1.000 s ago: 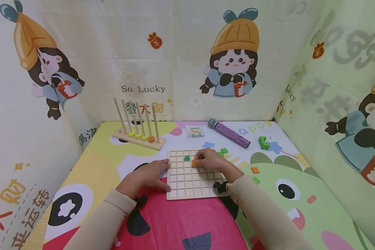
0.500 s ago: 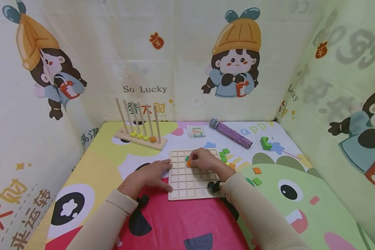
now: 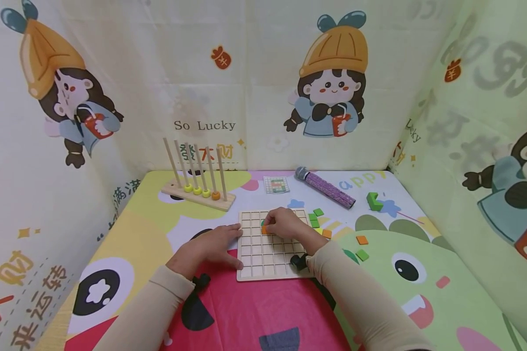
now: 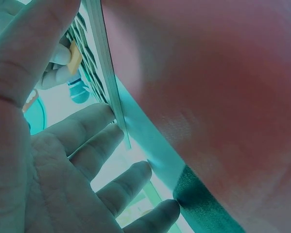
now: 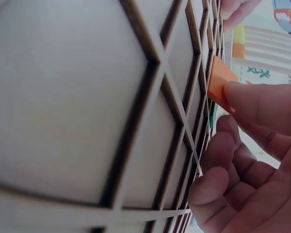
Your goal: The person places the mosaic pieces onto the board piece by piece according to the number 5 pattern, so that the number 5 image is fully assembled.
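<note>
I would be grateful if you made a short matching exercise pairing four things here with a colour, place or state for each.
Column one:
1. Left hand
2. Right hand
3. Microphone
4. Wooden peg stand

Column two:
A. Pinches an orange tile
B. Bears yellow beads and an orange bead
C. At the left edge of the grid board
D. Purple body, grey head

Pairs: 1-C, 2-A, 3-D, 4-B

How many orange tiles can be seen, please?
3: one orange tile in the right grip at the grid board; a second tile just right of the board; a third tile farther right. The right arm may hide more.
</note>
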`<state>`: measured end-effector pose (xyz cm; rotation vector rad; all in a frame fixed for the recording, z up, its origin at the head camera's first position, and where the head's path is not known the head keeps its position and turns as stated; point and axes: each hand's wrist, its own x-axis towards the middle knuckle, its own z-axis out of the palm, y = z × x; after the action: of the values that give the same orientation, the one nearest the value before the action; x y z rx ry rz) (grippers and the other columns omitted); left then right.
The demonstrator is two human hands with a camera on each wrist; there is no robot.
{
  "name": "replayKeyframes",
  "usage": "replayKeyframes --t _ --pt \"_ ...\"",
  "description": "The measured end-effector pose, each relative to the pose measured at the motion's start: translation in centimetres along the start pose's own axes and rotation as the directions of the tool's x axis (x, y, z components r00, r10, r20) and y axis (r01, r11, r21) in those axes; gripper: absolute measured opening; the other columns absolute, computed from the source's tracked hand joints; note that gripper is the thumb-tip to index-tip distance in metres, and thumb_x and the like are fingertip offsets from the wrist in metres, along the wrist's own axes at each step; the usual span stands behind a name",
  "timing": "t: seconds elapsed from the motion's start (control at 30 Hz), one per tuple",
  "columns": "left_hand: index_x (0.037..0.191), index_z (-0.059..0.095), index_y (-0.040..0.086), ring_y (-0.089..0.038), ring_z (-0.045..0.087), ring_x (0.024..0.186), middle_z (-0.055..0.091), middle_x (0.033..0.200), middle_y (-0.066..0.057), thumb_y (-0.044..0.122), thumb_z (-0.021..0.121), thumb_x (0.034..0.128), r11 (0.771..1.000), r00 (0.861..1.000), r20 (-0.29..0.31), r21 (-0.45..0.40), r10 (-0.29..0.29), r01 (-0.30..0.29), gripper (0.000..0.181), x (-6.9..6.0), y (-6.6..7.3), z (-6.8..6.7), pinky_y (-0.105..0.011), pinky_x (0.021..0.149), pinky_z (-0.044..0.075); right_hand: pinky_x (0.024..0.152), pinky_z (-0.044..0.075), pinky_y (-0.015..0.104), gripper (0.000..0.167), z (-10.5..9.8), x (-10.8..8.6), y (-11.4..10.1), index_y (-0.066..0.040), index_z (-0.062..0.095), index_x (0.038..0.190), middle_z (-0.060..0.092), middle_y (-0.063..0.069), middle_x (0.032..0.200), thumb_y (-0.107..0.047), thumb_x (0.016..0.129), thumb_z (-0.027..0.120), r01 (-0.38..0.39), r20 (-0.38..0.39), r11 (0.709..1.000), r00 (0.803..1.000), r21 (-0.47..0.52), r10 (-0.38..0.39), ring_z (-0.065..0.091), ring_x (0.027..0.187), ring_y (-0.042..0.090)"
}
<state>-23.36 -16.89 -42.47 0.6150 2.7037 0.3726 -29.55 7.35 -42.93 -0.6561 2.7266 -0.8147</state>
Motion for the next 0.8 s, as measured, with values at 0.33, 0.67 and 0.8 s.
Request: replayKeyframes --t 0.33,0.67,0.8 --pt "0.157 0.045 0.01 -0.036 0.036 0.153 0.036 0.167 -0.01 0.052 0.089 0.0753 1.0 1.0 0.004 0.014 -0.001 0.001 0.102 0.2 -0.2 0.1 -0.053 0.118 0.041 0.085 0.056 0.037 0.005 0.3 0.1 -0.6 -0.011 0.078 0.093 0.075 -0.001 0.09 -0.009 0.094 0.074 0.006 -0.025 0.994 1.0 -0.109 -0.009 0.065 0.086 0.016" --pt "0.157 0.045 0.009 -0.037 0.035 0.153 0.036 0.167 -0.011 0.051 0.089 0.0754 1.0 1.0 0.014 0.03 -0.008 0.008 0.102 0.1 0.2 -0.1 -0.054 0.119 0.04 0.079 0.053 0.032 0.013 -1.2 -1.7 0.9 -0.014 0.076 0.107 0.074 -0.003 0.098 -0.022 0.098 0.071 -0.017 -0.011 0.997 1.0 0.071 0.018 0.062 0.084 0.012" --pt "0.157 0.045 0.008 -0.036 0.036 0.152 0.036 0.167 -0.011 0.05 0.089 0.0753 0.999 1.0 0.01 0.036 -0.003 0.002 0.102 0.1 0.1 0.0 -0.053 0.118 0.041 0.079 0.053 0.034 0.02 -1.9 -2.7 2.3 -0.011 0.076 0.113 0.074 -0.001 0.1 -0.025 0.1 0.069 -0.023 -0.014 0.995 1.0 0.102 0.025 0.062 0.085 0.012"
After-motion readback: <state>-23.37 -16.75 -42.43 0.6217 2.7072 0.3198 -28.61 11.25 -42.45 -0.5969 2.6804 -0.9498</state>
